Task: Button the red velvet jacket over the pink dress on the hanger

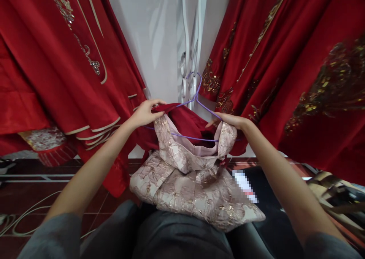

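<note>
A pink brocade dress (pixel 188 190) with gold threads hangs before me, its skirt reaching down over my lap. Its shoulder straps are on a thin purple wire hanger (pixel 196 93), whose hook is up by a white scrolled frame. My left hand (pixel 148 112) pinches the left strap at the shoulder, thumb and fingers closed round it. At the other shoulder, my right hand (pixel 229 119) grips the right strap beside the hanger's arm; some of its fingers are hidden behind. Dark red cloth (pixel 185 120) shows behind the neckline.
Red gowns with gold and silver embroidery hang at left (pixel 94 76) and right (pixel 285 61). Between them stands a white scrolled metal frame (pixel 184 57). Pale cables (pixel 25 213) lie on the tiled floor at left. A black surface (pixel 273 202) lies at right, near mixed items.
</note>
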`<state>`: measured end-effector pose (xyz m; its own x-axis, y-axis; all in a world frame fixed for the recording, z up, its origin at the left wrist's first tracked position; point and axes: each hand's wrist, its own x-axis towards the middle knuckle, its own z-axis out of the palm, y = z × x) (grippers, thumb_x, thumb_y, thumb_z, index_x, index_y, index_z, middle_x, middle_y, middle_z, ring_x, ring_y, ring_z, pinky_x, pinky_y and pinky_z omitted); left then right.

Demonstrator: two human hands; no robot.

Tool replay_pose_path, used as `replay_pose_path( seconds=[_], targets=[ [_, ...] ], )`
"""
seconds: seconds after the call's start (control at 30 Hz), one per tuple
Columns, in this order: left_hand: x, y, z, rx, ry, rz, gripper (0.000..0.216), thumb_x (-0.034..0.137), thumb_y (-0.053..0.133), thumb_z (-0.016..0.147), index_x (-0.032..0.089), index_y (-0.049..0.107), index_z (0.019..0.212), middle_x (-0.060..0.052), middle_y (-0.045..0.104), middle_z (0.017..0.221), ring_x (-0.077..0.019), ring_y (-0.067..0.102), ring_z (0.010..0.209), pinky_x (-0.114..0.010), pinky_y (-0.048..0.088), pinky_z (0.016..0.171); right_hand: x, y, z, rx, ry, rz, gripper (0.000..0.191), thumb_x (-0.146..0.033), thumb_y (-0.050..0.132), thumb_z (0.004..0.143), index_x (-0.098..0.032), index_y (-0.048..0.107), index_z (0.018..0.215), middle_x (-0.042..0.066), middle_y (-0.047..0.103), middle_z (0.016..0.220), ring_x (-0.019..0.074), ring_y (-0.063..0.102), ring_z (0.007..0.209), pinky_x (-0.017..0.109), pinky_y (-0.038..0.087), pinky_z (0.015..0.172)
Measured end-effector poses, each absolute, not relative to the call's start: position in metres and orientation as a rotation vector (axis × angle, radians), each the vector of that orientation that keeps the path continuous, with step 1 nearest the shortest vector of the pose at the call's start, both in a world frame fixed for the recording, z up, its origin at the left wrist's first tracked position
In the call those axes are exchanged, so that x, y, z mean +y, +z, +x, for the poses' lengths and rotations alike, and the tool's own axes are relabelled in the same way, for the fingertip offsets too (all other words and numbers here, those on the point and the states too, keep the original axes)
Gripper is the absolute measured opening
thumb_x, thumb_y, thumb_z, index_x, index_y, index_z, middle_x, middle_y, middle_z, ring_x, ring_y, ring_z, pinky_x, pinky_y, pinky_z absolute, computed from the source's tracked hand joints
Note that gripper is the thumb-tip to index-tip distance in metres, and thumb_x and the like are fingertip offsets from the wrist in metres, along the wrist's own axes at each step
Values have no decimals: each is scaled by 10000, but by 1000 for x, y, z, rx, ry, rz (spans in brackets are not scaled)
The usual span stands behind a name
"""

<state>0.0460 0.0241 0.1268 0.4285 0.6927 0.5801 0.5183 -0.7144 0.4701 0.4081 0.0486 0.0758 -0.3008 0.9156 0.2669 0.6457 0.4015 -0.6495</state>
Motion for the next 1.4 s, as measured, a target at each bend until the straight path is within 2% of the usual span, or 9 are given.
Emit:
replay_pose_path(
  seconds=[0.17,0.33,0.53,0.73,0.83,0.9,1.03,1.27,1.4],
  targets=[
    [23,120,37,1293,1247,2619,291,253,630,728,205,710,1003,-52,608,988,-210,579,898,-334,448,857,42,79,418,-1919,551,-1272,134,-342,544,773,-209,545,782,6,612,761,170,567,729,328,499,732],
    [27,103,35,1398,1347,2642,263,307,648,758,222,704,1000,-41,589,919,-187,564,824,-293,432,776,23,98,430,-1996,505,-1154,392,-207,590,652,-225,474,1025,-5,592,818,171,568,722,305,480,658],
    [18,97,37,1486,1407,2592,258,267,629,769,244,707,1014,-33,682,950,-213,614,887,-267,417,761,-5,109,456,-2019,-158,-1426,314,-108,542,591,-228,562,880,25,563,797,200,530,717,322,414,665],
    [9,87,22,1761,1550,2446,291,218,628,742,270,678,1024,-7,718,873,-225,649,835,-258,410,703,-52,111,479,-1920,-417,-1772,319,-59,526,559,-235,528,825,62,555,863,243,525,789,321,365,605],
    [1,73,17,1858,1571,2421,318,231,634,734,231,615,1051,-21,696,861,-218,652,802,-252,403,685,-81,114,473,-1811,-511,-1878,262,-144,566,621,-247,512,857,82,566,902,234,518,714,307,306,526],
    [-6,62,17,1876,1491,2437,285,232,621,737,208,585,1019,-30,678,837,-218,653,773,-255,400,676,-94,112,463,-1831,-451,-1813,233,-202,593,633,-245,486,835,75,572,831,223,518,654,314,323,523],
    [-14,46,24,1792,1240,2492,253,242,573,775,210,535,1023,-50,662,856,-234,648,739,-284,416,666,-97,88,438,-1956,-8,-1589,220,-290,606,653,-248,435,784,1,528,629,175,490,535,306,377,539],
    [-20,48,78,1633,1473,2106,174,331,479,888,218,467,1019,-79,653,954,-236,645,845,-326,463,743,-71,40,372,-1806,238,-1377,152,-267,517,730,-245,368,748,-48,426,591,133,412,524,258,364,540],
    [-44,45,129,1340,1266,2143,108,264,493,880,230,463,978,-41,658,902,-196,653,801,-287,472,721,-74,35,320,-1893,396,-1155,150,-266,509,747,-243,370,797,-47,472,640,137,456,568,252,398,571]
  ],
)
